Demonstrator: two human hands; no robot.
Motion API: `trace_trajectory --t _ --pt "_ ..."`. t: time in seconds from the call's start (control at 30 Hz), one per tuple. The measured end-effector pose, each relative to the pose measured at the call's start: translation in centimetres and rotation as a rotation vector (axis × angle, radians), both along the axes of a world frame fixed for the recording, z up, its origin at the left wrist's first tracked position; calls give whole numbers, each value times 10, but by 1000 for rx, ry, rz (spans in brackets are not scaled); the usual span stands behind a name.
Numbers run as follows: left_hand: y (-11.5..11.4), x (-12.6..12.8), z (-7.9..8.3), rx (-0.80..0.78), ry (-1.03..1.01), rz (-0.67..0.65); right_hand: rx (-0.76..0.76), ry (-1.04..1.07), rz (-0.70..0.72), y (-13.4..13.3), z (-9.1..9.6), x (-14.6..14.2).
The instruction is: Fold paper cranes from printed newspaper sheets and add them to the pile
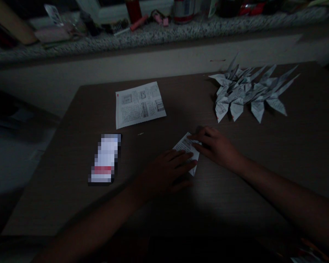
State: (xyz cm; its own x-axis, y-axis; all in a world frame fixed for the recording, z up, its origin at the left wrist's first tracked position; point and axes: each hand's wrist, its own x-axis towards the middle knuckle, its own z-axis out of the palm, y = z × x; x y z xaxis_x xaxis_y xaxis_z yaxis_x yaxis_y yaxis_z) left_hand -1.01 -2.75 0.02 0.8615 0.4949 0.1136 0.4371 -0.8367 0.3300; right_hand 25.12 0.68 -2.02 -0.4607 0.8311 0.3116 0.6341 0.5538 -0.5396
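Observation:
A small folded piece of printed paper (186, 144) lies on the table between my hands, with a pointed corner at the top and another at the bottom. My left hand (168, 170) rests palm down over its lower left part, fingers stretched out and slightly apart. At the upper right edge, my right hand (212, 144) has its thumb and index finger on the paper, the other fingers curled. The fingertips partly hide the folds.
A flat printed sheet (139, 106) lies farther back on the brown table (79, 113). Left of my hands is a phone (105, 157) with a lit, blurred screen. Several folded paper birds (244, 91) are clustered at back right. Behind, a granite ledge (153, 34) holds various items.

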Motion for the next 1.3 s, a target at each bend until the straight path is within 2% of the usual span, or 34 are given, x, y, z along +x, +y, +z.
trace_trajectory --t 0.4,0.97,1.3 --pt "0 1 0 33 -31 -3 -60 57 -39 0 5 -2" --pt "11 -3 -4 8 -24 -37 8 26 -37 2 0 -1" --pt "14 -3 -7 50 -20 -48 12 27 -35 2 0 -1"
